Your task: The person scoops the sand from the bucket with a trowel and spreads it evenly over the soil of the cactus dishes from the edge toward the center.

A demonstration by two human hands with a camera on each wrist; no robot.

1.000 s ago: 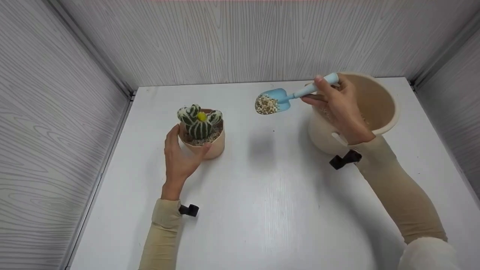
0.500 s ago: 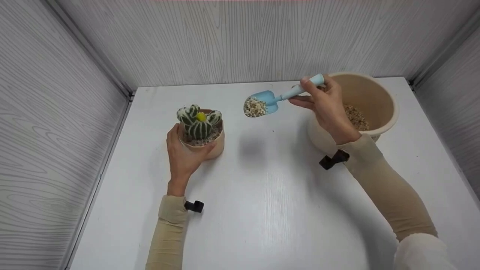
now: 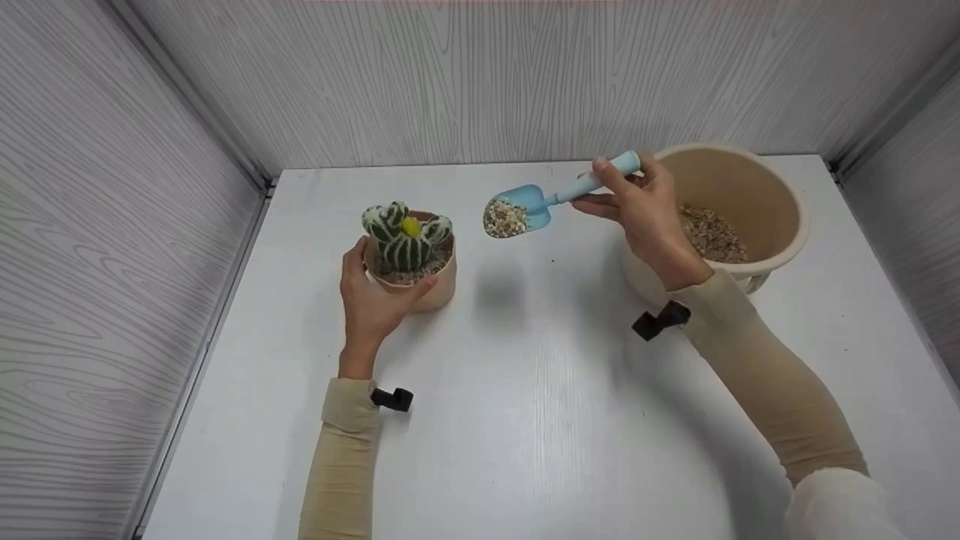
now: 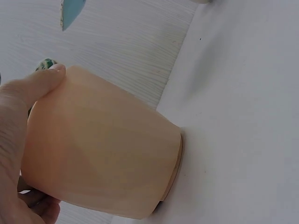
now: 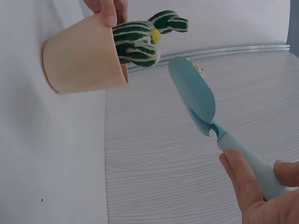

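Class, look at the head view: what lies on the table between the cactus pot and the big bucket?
Nothing lies there: the table between cactus pot and bucket is bare. The loaded blue scoop hangs above it.

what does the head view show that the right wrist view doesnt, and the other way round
Only the head view shows the gravel heaped on the scoop, the big beige bucket with more gravel inside, and the whole left hand holding the small pot. Only the right wrist view shows the scoop's smooth blue underside. Both show the right hand gripping the scoop's handle, the striped cactus, and the small pot on the white table.
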